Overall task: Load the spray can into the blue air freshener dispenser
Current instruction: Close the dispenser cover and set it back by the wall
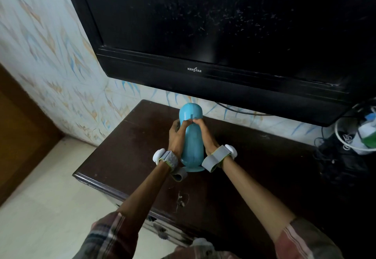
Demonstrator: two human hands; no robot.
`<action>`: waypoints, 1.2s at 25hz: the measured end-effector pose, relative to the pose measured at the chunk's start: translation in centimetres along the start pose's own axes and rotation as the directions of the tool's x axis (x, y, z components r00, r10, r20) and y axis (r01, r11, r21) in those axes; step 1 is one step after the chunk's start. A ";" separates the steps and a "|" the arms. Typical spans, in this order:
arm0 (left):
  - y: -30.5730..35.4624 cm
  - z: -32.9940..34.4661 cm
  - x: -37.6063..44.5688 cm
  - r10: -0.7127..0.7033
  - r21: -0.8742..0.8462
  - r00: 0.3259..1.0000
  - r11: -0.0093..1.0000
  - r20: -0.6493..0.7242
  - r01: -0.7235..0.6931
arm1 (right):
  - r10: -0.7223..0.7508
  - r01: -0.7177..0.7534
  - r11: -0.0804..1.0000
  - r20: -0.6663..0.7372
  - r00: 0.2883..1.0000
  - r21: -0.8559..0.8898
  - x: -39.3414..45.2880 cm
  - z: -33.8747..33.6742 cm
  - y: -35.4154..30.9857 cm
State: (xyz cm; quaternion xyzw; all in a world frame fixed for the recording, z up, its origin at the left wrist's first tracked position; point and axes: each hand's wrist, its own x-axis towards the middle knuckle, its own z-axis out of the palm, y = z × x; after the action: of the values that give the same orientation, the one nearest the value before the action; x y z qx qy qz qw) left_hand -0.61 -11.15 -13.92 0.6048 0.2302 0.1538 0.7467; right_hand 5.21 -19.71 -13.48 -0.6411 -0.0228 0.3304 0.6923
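Fingers (186, 125) of both hands curl tight around the blue air freshener dispenser (192, 143), near its top. The left hand (178, 136) holds the left side and the right hand (204, 136) holds the right side, and their fingertips almost meet at a small notch under the round cap. Each wrist wears a grey band (169, 160) with a white puck on it. Plaid sleeves show at the bottom.

The dispenser stands upright on its flat base on a dark wooden cabinet (244, 177), near the front left corner. Bare wood lies open to the right. Pale floor (40, 208) lies past the left edge.

Behind hangs a big black TV (223, 25), close above the dispenser's cap. It says "KENSTAR" (194, 69). Tangled cables (350, 136) sit far right.
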 end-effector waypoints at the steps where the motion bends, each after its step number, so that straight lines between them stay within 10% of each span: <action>1: 0.1 -0.1 -0.1 0.007 0.003 1.000 1.000 -0.005 -0.007 | -0.008 0.008 1.000 0.002 1.000 -0.014 0.1 0.0 0.1; 12: -0.3 -0.3 0.6 -0.004 -0.017 0.997 1.000 -0.081 0.003 | -0.165 0.135 0.971 -0.143 0.976 -0.198 -0.9 1.0 0.5; 23: 0.3 -2.6 1.1 -0.079 -0.290 0.994 0.952 0.076 0.098 | -0.046 0.049 0.993 0.029 0.999 -0.105 -0.4 0.2 -0.4; 30: 3.1 -5.0 2.5 0.120 -0.111 0.987 0.985 -0.105 -0.132 | -0.228 0.250 0.921 0.110 0.968 -0.298 0.0 2.7 -1.9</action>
State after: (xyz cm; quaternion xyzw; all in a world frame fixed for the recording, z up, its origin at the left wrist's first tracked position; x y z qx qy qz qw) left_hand -0.96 -5.01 -12.10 0.5651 0.2182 0.2434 0.7575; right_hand 4.76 -17.25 -11.26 -0.7217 -0.1776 0.2588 0.6170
